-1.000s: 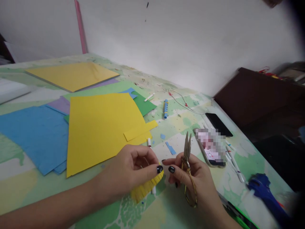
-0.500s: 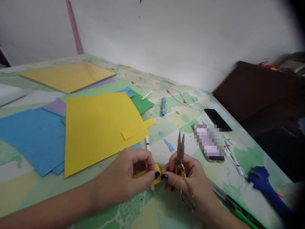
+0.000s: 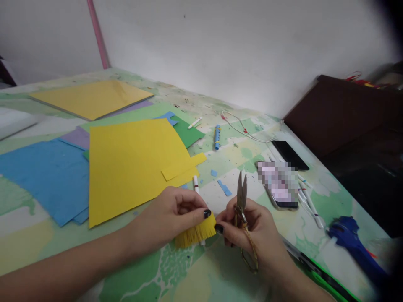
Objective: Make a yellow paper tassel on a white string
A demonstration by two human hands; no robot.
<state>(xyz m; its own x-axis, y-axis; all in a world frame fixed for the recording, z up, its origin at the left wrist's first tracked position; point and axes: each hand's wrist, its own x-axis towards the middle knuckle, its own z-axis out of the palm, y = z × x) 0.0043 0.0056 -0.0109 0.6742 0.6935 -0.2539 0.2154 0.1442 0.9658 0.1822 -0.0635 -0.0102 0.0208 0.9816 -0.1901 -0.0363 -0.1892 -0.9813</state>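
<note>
Between the thumb and fingers of my left hand [image 3: 179, 212] is a yellow fringed paper strip [image 3: 197, 234], its cut edge hanging down toward me. My right hand [image 3: 248, 226] holds gold-handled scissors [image 3: 242, 201] with the blades pointing up and slightly apart. The right thumb and fingertip come close to the strip's right end; whether they touch it I cannot tell. A white marker [image 3: 195, 183] lies partly behind the strip and my left hand. Just beyond is a large yellow sheet [image 3: 135, 159] with narrow yellow strips [image 3: 181, 167] on its corner.
Blue sheets [image 3: 47, 180] lie at left, a yellow pad [image 3: 94, 98] behind. A rolled blue paper [image 3: 217, 137] and blue scraps [image 3: 224, 187] lie mid-table. At right are phones [image 3: 289, 154], markers [image 3: 310, 205], a green cutter [image 3: 327, 277] and a blue glue gun [image 3: 352, 247].
The fringed strip has turned and spread into view below my left fingers. My left hand has risen slightly, and the right fingertips stay near the strip's end. The scissors are still in my right hand.
</note>
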